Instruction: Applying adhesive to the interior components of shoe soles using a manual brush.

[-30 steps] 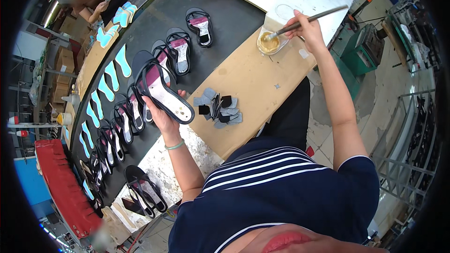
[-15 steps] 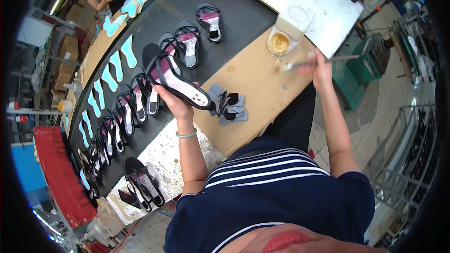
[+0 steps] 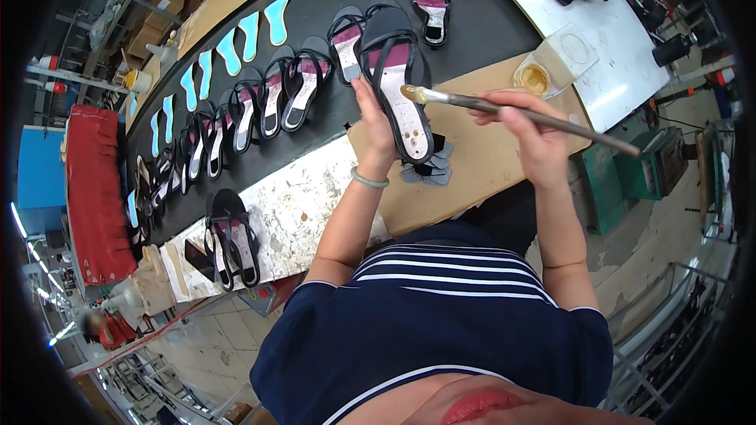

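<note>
- Black conveyor belt (image 3: 488, 24) runs diagonally from lower left to upper right, carrying rows of black-strapped sandals (image 3: 268, 102) with pink insoles; turquoise insole cutouts (image 3: 236, 39) line its far edge.
- Counter (image 3: 299, 205) sits on the near side of the belt: a white, stained strip on the left, a brown cardboard sheet (image 3: 488, 165) on the right in front of the person.
- White table (image 3: 622, 55) at upper right, with more dark sandals at its far end.
- Red ribbed bin or rack (image 3: 94, 197) at far left, beyond the belt.
- Pair of black sandals (image 3: 230, 238) lies alone on the white strip of the counter, well left of the hands.
- Left hand (image 3: 376, 122) holds one sandal (image 3: 403, 86) up over the edge of belt and cardboard, sole end toward the person, pale insole facing up. Fingers wrapped around its left edge, thumb side pressed on the insole (far-side fingers hidden behind the shoe). Green bangle on that wrist.
- Right hand (image 3: 529, 132) grips a long brush (image 3: 520, 112) near mid-handle, fingers curled shut around it, handle running out to the right.
- Brush tip, wet with yellowish glue, sits right at the sandal's upper strap area; cannot tell whether it touches.
- Clear glue cup (image 3: 534, 79) with amber glue stands on the cardboard's far corner, just beyond the right hand.
- Small pile of grey cut pieces (image 3: 431, 171) on the cardboard, right under the held sandal.
</note>
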